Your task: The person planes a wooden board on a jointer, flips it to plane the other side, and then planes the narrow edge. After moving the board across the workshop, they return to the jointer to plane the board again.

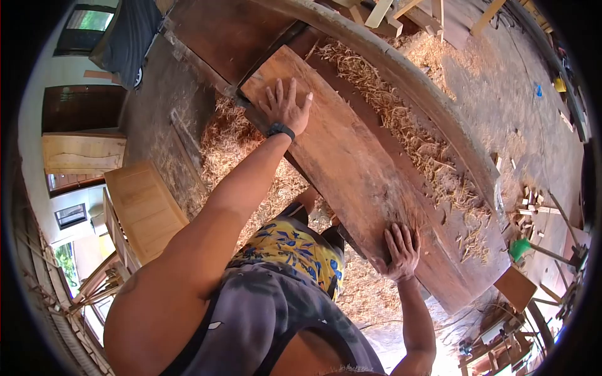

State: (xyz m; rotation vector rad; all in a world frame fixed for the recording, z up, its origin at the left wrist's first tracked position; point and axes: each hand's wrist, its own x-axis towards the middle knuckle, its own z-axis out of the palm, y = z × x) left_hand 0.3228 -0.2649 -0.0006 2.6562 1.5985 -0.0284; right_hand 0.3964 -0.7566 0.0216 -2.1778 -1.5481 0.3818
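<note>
A long reddish-brown wooden board (342, 147) lies slanting across the workbench (476, 263). Near the board's upper left end, my left hand (288, 111) rests flat with its fingers spread, a dark band on the wrist. My right hand (401, 252) lies on the board's near edge toward its lower right part, palm down, fingers extended and slightly apart. Neither hand holds anything. Rough, darker patches mark the board's surface between the hands and around the right one. Curled wood shavings (426, 150) lie along the bench beyond the board.
More shavings (232, 150) cover the floor around my legs. A panelled wooden door (145, 210) leans at the left. Wood offcuts (533, 203) and a green object (519, 249) are at the right. A thick raised beam (433, 94) curves along the bench's far side.
</note>
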